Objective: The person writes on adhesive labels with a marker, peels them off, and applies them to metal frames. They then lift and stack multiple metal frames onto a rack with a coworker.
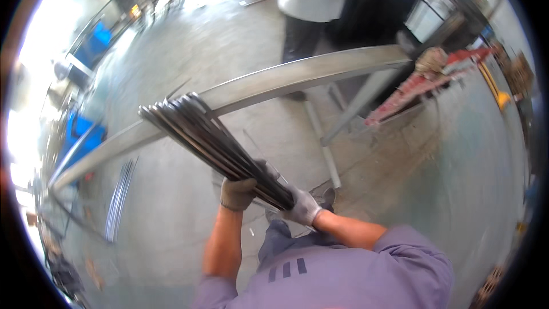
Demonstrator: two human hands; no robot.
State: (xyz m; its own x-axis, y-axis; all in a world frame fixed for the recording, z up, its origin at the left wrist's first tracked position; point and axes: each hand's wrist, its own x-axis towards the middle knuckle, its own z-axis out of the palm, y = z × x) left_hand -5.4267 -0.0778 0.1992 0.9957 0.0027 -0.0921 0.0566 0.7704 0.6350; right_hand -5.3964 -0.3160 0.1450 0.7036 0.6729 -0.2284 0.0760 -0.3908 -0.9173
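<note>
A thick bundle of long dark metal rods [214, 143] slants across the middle, from my body toward the far left. My left hand [239, 193], in a grey work glove, is closed around its underside and left edge partway along. Nearer to me, my gloved right hand [303, 206] grips the bundle close to its near end, fingers wrapped over the right side. The far ends fan out slightly and overlap a long grey metal beam [309, 73]; whether they rest on it I cannot tell. Parts of the rods are hidden behind my gloves.
Several thin rods [121, 200] lie on the floor at the left. Beyond the beam stands a person [314, 0] in a light top and dark trousers. A red, worn metal frame [412, 88] is at the right, near a yellow piece [503, 100]. Blue containers [83, 134] stand far left.
</note>
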